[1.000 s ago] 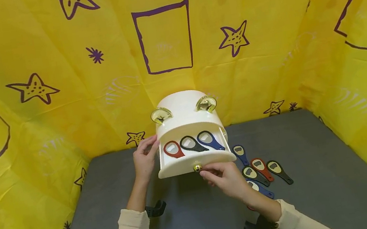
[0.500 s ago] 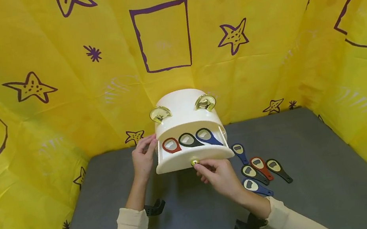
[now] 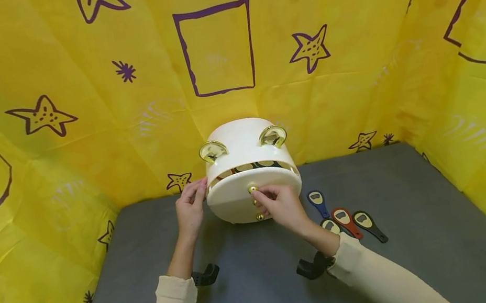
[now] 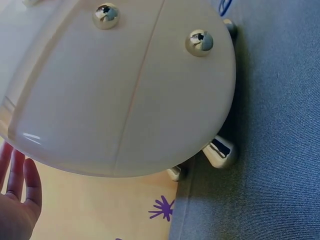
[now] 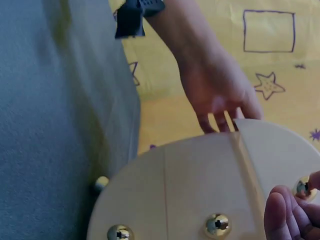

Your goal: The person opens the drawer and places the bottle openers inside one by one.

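A white rounded mini drawer cabinet with two gold ears stands at the back of the table. Its top drawer is pushed most of the way in, and a narrow gap above the front shows parts of the bottle openers inside. My right hand pinches the gold knob of that drawer between thumb and fingers. Extended fingers of my left hand touch the cabinet's left side. Lower down, two more drawers show gold knobs in the left wrist view.
Right of the cabinet lie several bottle openers on the grey table: a blue one, a red one, a black one and others partly behind my right forearm. Yellow patterned cloth closes off the back and sides.
My right hand has moved away from me and pushed the top drawer inward by its knob, so the openers in it are now mostly covered. The left hand has stayed at the cabinet's side.
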`<act>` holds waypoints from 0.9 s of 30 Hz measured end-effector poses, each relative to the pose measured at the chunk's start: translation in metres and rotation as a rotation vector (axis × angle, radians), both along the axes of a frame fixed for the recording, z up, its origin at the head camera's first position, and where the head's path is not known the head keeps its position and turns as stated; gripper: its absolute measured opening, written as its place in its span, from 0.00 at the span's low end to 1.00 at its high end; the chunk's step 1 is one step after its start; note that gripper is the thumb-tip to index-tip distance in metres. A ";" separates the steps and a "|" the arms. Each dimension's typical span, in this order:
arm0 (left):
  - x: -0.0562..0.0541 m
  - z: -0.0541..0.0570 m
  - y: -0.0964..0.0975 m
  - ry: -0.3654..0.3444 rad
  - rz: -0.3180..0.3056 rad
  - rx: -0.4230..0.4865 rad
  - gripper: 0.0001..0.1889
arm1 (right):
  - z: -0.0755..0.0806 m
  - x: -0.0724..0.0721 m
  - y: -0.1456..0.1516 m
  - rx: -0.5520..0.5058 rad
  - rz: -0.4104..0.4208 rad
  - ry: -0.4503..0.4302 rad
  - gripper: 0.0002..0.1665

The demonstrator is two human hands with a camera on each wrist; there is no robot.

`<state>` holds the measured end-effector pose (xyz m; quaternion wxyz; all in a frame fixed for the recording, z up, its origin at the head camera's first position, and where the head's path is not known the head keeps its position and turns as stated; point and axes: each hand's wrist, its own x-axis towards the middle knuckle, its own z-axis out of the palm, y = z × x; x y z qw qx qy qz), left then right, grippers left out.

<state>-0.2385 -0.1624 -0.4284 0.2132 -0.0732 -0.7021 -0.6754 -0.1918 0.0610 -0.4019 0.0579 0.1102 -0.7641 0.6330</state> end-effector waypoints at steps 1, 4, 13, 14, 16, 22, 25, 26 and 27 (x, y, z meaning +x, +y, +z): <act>0.001 0.001 0.000 -0.006 0.001 0.000 0.13 | 0.000 -0.003 -0.001 -0.001 -0.002 -0.005 0.14; 0.005 0.006 0.002 -0.023 0.015 -0.027 0.13 | 0.000 -0.010 -0.003 -0.011 -0.011 -0.020 0.16; 0.020 0.024 0.006 -0.051 0.017 -0.086 0.16 | -0.027 -0.016 0.001 -0.037 -0.065 -0.105 0.17; 0.021 0.025 0.006 -0.050 0.016 -0.089 0.16 | -0.032 -0.016 0.003 -0.029 -0.074 -0.121 0.16; 0.021 0.025 0.006 -0.045 0.012 -0.091 0.17 | -0.042 -0.016 0.004 -0.001 -0.081 -0.146 0.16; 0.020 0.024 0.006 -0.037 0.018 -0.101 0.18 | -0.050 -0.016 -0.003 -0.005 -0.036 -0.193 0.19; 0.020 0.023 0.008 -0.025 0.032 -0.101 0.19 | -0.050 -0.017 -0.007 -0.026 -0.039 -0.184 0.21; 0.020 0.023 0.009 -0.018 0.035 -0.102 0.19 | -0.049 -0.017 -0.007 -0.027 -0.043 -0.180 0.21; 0.020 0.023 0.010 -0.009 0.039 -0.101 0.19 | -0.049 -0.016 -0.007 -0.026 -0.041 -0.174 0.21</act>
